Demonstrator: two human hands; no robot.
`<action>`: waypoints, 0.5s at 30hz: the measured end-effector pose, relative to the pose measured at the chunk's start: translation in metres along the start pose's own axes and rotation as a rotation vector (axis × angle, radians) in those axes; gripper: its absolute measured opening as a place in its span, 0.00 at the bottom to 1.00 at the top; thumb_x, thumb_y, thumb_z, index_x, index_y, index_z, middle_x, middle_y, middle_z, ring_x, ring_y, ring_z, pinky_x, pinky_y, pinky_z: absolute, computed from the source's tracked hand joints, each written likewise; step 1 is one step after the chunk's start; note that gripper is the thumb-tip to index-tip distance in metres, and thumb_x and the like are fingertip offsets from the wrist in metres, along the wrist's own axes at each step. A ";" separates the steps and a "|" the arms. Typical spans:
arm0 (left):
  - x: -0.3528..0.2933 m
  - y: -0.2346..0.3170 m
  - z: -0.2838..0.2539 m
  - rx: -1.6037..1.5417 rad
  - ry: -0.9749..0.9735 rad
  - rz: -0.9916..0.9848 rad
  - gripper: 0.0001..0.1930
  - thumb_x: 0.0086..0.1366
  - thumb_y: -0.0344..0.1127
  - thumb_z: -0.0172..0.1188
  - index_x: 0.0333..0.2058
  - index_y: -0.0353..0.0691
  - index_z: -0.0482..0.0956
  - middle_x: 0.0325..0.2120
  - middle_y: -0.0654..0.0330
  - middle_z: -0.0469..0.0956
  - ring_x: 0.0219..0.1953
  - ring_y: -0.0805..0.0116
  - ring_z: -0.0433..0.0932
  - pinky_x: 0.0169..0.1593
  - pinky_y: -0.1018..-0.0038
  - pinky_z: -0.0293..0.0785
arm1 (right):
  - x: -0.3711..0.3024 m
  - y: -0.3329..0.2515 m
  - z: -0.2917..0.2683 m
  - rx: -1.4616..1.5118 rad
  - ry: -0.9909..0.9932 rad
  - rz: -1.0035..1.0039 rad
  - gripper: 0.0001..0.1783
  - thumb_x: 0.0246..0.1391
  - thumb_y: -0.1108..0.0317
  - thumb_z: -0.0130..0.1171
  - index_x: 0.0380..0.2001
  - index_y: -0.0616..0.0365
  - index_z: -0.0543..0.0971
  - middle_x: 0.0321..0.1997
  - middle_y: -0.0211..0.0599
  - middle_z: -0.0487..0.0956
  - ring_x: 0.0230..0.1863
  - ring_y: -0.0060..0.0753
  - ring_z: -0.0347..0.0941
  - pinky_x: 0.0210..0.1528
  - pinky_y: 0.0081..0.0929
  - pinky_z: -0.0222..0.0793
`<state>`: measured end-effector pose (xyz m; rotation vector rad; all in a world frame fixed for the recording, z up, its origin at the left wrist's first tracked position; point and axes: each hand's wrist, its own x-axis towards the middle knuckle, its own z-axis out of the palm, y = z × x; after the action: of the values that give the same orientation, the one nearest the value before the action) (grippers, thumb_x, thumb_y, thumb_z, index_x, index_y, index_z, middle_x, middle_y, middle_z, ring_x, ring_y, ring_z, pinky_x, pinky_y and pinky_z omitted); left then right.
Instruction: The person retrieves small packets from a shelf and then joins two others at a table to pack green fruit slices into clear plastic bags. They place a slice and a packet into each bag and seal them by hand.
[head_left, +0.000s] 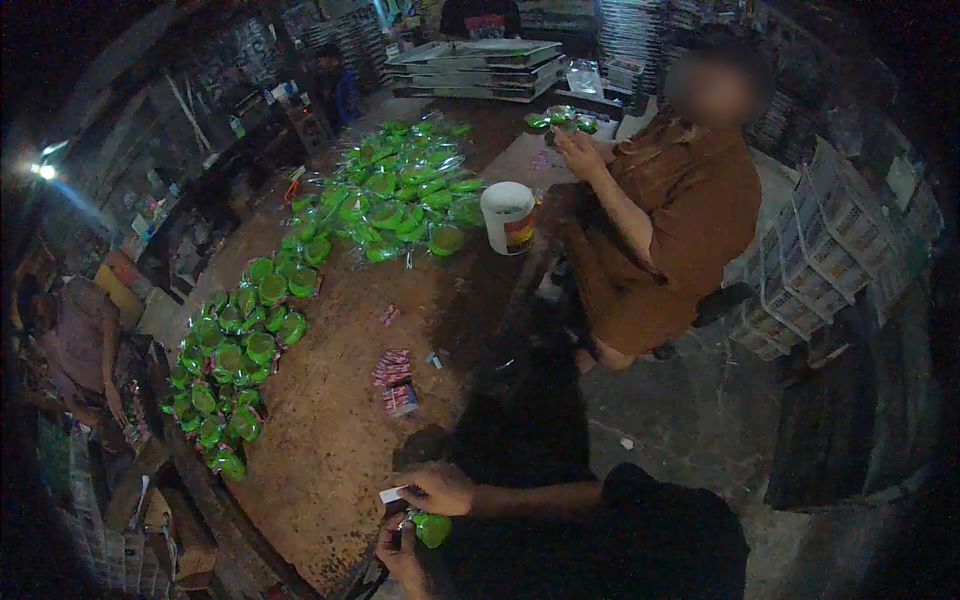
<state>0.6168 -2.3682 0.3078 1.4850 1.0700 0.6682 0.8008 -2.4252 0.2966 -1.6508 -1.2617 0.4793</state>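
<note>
At the near end of the brown table (330, 430), my left hand (402, 560) is closed, its fingers pinching the gathered top of a small clear plastic bag with a green round thing inside (433, 529). Just above it, my right hand (440, 490) is closed with a small white card (392, 494) between its fingertips. The green bag hangs beside and below the right hand. Farther up the table lie a fanned pile of small red-and-white printed cards (392, 368) and a blue-and-red card stack (400, 401).
Filled green bags (228, 357) line the left edge; a larger heap of green bags (395, 195) lies beyond. A white bucket (507, 215) stands near a co-worker in brown (670, 220), whose hands hold a packet. Stacked trays (475, 70) are behind; plastic crates (815, 260) stand at right.
</note>
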 end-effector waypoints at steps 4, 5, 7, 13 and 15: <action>-0.003 0.007 0.004 -0.027 0.096 0.158 0.17 0.65 0.28 0.66 0.52 0.31 0.80 0.52 0.53 0.81 0.52 0.63 0.77 0.58 0.66 0.72 | -0.002 -0.002 -0.001 0.058 -0.130 -0.105 0.13 0.65 0.59 0.59 0.43 0.57 0.82 0.40 0.45 0.83 0.41 0.54 0.81 0.43 0.47 0.76; -0.002 0.005 0.004 -0.088 0.072 0.131 0.18 0.65 0.28 0.66 0.53 0.31 0.79 0.52 0.53 0.80 0.52 0.63 0.77 0.58 0.66 0.72 | -0.002 -0.003 -0.002 0.080 -0.183 -0.130 0.13 0.65 0.60 0.58 0.43 0.58 0.82 0.40 0.46 0.83 0.41 0.54 0.81 0.42 0.46 0.76; 0.001 -0.001 -0.002 -0.207 0.032 0.079 0.19 0.66 0.27 0.66 0.55 0.31 0.78 0.53 0.52 0.79 0.53 0.63 0.77 0.59 0.67 0.72 | -0.005 -0.010 -0.001 0.180 -0.069 -0.133 0.13 0.66 0.61 0.58 0.41 0.60 0.82 0.36 0.48 0.83 0.40 0.54 0.81 0.40 0.45 0.76; 0.008 -0.021 -0.015 -0.362 -0.092 -0.040 0.15 0.68 0.29 0.65 0.52 0.32 0.79 0.48 0.56 0.81 0.48 0.68 0.78 0.53 0.71 0.74 | -0.011 -0.021 -0.005 0.164 -0.091 -0.111 0.14 0.66 0.59 0.58 0.37 0.60 0.82 0.33 0.49 0.82 0.38 0.54 0.81 0.39 0.45 0.75; 0.007 -0.020 -0.017 -0.213 -0.044 -0.070 0.13 0.68 0.29 0.65 0.49 0.33 0.80 0.47 0.57 0.81 0.46 0.69 0.78 0.50 0.72 0.74 | -0.011 -0.020 -0.005 0.146 -0.130 -0.110 0.14 0.66 0.59 0.58 0.37 0.60 0.81 0.33 0.49 0.82 0.38 0.55 0.81 0.39 0.46 0.75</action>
<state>0.6001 -2.3555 0.2912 1.2678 0.9805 0.6753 0.7903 -2.4379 0.3131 -1.4400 -1.3712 0.6041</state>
